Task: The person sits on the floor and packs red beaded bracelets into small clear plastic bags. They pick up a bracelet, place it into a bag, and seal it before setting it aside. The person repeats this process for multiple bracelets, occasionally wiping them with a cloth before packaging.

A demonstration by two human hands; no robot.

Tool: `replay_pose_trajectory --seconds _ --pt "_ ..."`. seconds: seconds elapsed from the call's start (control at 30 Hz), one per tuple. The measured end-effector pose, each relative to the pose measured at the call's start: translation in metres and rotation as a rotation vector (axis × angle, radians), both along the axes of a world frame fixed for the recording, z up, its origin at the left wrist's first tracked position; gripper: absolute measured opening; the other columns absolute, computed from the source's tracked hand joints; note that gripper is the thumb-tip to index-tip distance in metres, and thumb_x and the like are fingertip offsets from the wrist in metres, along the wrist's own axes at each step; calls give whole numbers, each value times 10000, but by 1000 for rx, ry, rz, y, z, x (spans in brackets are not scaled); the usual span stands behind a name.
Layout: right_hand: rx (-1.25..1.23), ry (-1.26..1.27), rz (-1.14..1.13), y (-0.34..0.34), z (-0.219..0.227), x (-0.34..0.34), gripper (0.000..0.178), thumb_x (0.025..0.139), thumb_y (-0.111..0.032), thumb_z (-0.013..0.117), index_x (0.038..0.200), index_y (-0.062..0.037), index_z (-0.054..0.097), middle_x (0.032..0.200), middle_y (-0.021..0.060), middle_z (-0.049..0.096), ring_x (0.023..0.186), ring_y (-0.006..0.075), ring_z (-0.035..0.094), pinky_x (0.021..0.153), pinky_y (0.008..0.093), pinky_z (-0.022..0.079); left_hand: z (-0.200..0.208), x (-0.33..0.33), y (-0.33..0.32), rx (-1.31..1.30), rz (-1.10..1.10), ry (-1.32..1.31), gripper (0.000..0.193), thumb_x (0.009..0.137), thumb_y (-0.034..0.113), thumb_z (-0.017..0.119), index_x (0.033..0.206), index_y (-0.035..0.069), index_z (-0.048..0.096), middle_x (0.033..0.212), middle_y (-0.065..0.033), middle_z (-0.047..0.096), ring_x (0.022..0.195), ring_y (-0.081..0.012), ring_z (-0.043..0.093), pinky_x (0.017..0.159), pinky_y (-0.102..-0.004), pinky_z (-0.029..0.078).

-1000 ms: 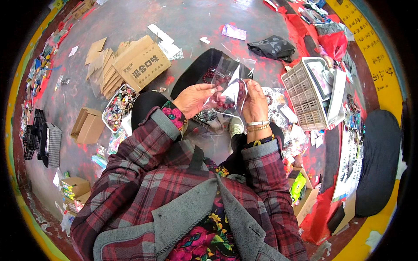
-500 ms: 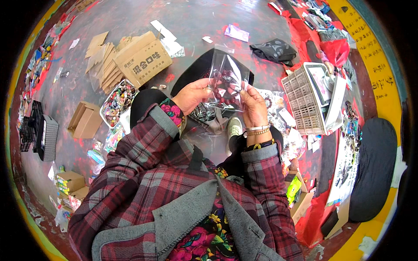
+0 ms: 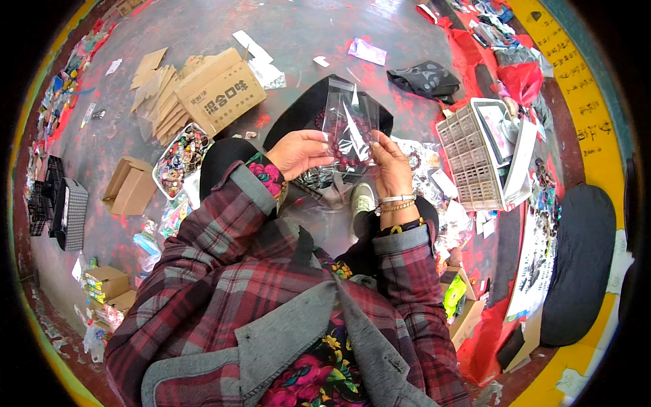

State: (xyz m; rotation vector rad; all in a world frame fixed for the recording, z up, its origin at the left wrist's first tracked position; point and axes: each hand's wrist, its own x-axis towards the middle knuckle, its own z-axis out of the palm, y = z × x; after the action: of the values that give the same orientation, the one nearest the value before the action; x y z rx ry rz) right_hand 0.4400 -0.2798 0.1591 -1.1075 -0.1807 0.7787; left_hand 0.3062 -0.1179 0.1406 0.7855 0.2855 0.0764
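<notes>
One clear bag (image 3: 350, 124) between left hand (image 3: 296, 153) and right hand (image 3: 394, 169).

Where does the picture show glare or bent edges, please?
In the head view, a bright white glare streak crosses the clear plastic bag, with dark red beads showing beside it; in the head view, the yellow band at right bows along the rim, and the corners are black.

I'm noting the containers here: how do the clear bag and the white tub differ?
The clear bag is see-through; the tub is white. The left hand and right hand hold up the bag; the tub sits on the floor. Dark red beads show through the bag; many-coloured trinkets fill the tub.
</notes>
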Motion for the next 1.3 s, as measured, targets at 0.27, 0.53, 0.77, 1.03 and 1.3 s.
replay_pose_trajectory --seconds 0.27,0.53,0.77,1.03,1.3 --pt "-28 -15 56 -1 -11 6 134 823 17 538 955 3 552 877 57 592 743 129 587 642 224 495 3 -1 -2 42 67 43 228 828 29 554 1049 -27 552 1002 -111 602 892 -186 606 795 -301 512" --pt "-16 -13 110 -3 -9 5 88 813 12 552 895 -21 551 845 36 584 701 112 569 629 219 484 7 0 -2 96 99 31 237 819 28 564 1052 -15 555 995 -96 604 872 -170 610 777 -285 515" --pt "7 -15 1 -3 -12 1 81 819 13 550 876 -45 552 792 19 585 662 87 544 585 188 441 15 -1 -8 29 82 45 263 842 59 557 1097 0 528 994 -99 606 885 -186 615 764 -307 524" --pt "-44 -199 12 0 -9 0 132 784 49 562 885 -36 563 784 3 588 671 76 536 600 190 421 8 -1 -8 56 2 29 272 855 71 541 1119 13 502 1043 -92 586 933 -190 597 798 -315 521" --pt "-28 -49 116 1 2 -4 212 750 52 588 955 -2 590 846 10 607 727 78 556 626 185 427 9 -2 -7 -28 17 -64 337 861 41 502 1187 -7 429 1105 -145 551 1048 -250 551 846 -330 503"
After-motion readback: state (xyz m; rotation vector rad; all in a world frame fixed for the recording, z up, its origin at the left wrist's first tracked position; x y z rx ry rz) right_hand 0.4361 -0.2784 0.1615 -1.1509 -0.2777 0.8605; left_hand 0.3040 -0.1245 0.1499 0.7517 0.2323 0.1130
